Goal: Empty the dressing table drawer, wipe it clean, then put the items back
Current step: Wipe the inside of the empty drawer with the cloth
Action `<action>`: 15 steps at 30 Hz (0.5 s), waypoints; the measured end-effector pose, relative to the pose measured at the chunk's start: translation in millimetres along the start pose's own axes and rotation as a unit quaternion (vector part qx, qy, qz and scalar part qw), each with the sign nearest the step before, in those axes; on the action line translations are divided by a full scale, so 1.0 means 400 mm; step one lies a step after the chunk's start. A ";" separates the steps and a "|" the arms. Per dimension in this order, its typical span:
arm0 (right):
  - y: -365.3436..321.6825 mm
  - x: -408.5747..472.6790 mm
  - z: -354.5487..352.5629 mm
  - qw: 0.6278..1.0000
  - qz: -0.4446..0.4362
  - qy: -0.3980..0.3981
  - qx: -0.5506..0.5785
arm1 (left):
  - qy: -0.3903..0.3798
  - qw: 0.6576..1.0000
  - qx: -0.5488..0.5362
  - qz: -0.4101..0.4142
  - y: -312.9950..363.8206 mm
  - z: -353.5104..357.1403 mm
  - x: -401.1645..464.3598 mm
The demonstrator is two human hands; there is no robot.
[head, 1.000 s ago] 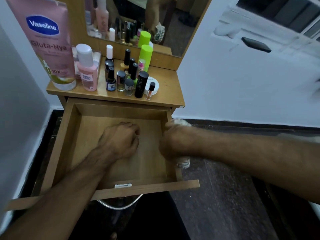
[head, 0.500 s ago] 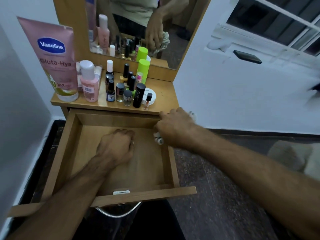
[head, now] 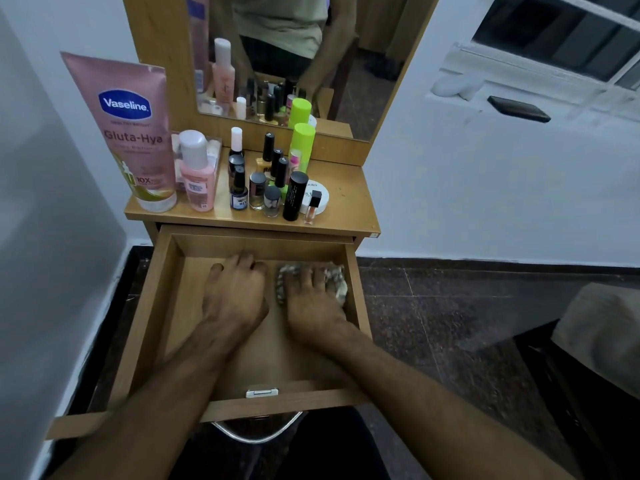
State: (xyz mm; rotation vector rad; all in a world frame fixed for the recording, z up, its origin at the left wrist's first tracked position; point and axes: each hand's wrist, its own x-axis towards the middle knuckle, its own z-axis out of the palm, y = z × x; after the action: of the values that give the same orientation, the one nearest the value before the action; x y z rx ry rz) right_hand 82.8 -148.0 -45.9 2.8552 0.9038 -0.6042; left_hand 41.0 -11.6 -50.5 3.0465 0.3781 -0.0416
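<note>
Now wiping the back-right corner of the emptied drawer

Right hand (head: 313,299) presses a crumpled cloth (head: 337,277) flat-fingered onto the floor of the drawer (head: 156,306) at its back-right corner, while the left hand (head: 235,296) rests knuckles-up beside it near the back edge, fingers curled under and gripping nothing — a steadying prop, I judge. To wipe well, keep the palm's weight on the cloth, drag it along the back edge and into each corner, then sweep toward the front edge. Half a second ago the right hand was above the drawer's right wall with the cloth bunched in it; it has since dropped inside. Bottles (head: 256,188) wait on the tabletop (head: 349,202) — all toward its left and middle.
</note>
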 end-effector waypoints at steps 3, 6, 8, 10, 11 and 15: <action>0.010 0.034 -0.017 0.996 -0.002 0.064 0.054 | 0.004 1.000 0.009 -0.007 -0.003 0.004 0.002; 0.000 0.019 0.010 0.994 -0.032 0.079 0.066 | 0.013 1.000 0.009 -0.012 -0.003 0.009 0.004; 0.010 0.006 0.025 0.993 -0.072 0.079 0.057 | 0.017 1.000 0.013 -0.014 -0.002 0.011 0.006; 0.034 0.009 0.014 0.993 -0.070 0.075 0.060 | 0.013 1.000 0.017 -0.014 -0.004 0.015 0.007; 0.043 0.014 0.003 0.994 -0.058 0.070 0.066 | 0.010 1.000 0.019 -0.015 -0.006 0.018 0.007; 0.036 0.042 -0.039 0.995 -0.041 0.048 0.076 | 0.005 0.999 0.021 -0.023 -0.010 0.021 0.008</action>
State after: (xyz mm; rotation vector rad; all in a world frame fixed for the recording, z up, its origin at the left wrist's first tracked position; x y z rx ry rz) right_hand 109.0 -147.8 -38.9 3.0181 1.0366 -0.5729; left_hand 43.0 -7.6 -59.4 3.0811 0.4538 -0.0373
